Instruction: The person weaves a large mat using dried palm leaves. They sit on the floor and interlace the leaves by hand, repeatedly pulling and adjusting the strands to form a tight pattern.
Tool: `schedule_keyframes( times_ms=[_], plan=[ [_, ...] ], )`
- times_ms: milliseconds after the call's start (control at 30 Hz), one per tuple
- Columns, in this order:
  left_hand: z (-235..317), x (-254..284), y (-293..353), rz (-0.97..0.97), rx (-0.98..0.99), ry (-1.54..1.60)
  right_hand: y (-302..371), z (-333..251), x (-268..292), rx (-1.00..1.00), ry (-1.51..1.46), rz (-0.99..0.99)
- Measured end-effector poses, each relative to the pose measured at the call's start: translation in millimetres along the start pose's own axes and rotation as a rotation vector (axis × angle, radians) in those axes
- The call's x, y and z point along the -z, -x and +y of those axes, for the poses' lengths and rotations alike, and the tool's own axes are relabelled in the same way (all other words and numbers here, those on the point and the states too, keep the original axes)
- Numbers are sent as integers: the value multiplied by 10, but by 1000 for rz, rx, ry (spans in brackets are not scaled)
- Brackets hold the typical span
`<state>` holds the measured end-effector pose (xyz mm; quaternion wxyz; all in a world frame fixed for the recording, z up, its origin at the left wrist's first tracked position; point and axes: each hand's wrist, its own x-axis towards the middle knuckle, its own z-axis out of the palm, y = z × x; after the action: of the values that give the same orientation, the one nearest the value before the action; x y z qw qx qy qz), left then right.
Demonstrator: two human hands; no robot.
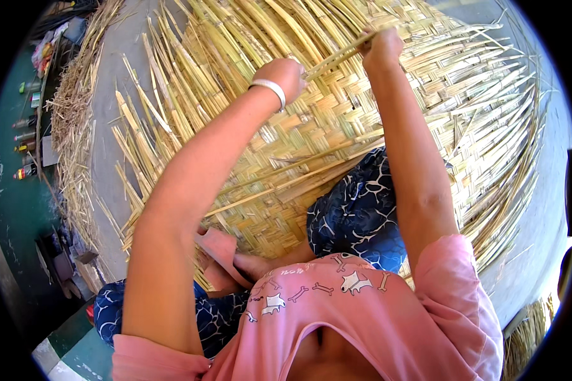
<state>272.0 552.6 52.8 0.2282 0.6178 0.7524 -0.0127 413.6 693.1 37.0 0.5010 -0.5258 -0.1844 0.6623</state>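
Note:
A large half-woven mat (327, 124) of flat yellow-green reed strips spreads under and in front of me. Long unwoven ends fan out along its far, left and right sides. Between my hands a pale reed strip (337, 59) stretches taut, slanting up to the right above the weave. My left hand (287, 77), with a white bracelet at the wrist, is closed around its nearer end. Farther off, my right hand (383, 49) grips the strip too, its fingertips partly hidden behind the fist. Loose strips (299, 170) cross the mat close to my knee.
My foot in a pink slipper (221, 249) rests on the mat's near part. Dry husks and stalks (76, 114) lie heaped along the left, with several bottles (25, 147) beyond on a green floor. A reed bundle (526, 340) sits at the lower right.

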Motion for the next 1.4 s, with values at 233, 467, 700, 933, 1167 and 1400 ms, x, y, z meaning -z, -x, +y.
schedule_keyframes(
  times_ms=[233, 467, 700, 933, 1167, 1400],
  plan=[
    [-28, -257, 296, 431, 232, 240, 277, 37, -1018, 369, 635, -980],
    [-249, -489, 261, 607, 584, 884, 144, 660, -838, 675, 1319, -1034],
    [-147, -377, 377, 609, 636, 1198, 42, 718, -678, 611, 1723, -974],
    [-127, -298, 360, 538, 613, 1131, -119, 613, -678, 100, 1181, -1051],
    [-205, -327, 349, 538, 587, 1140, 93, 582, -755, 122, 1371, -1022],
    [-190, -290, 309, 518, 621, 1142, 45, 649, -721, 8, 1407, -1001]
  ],
)
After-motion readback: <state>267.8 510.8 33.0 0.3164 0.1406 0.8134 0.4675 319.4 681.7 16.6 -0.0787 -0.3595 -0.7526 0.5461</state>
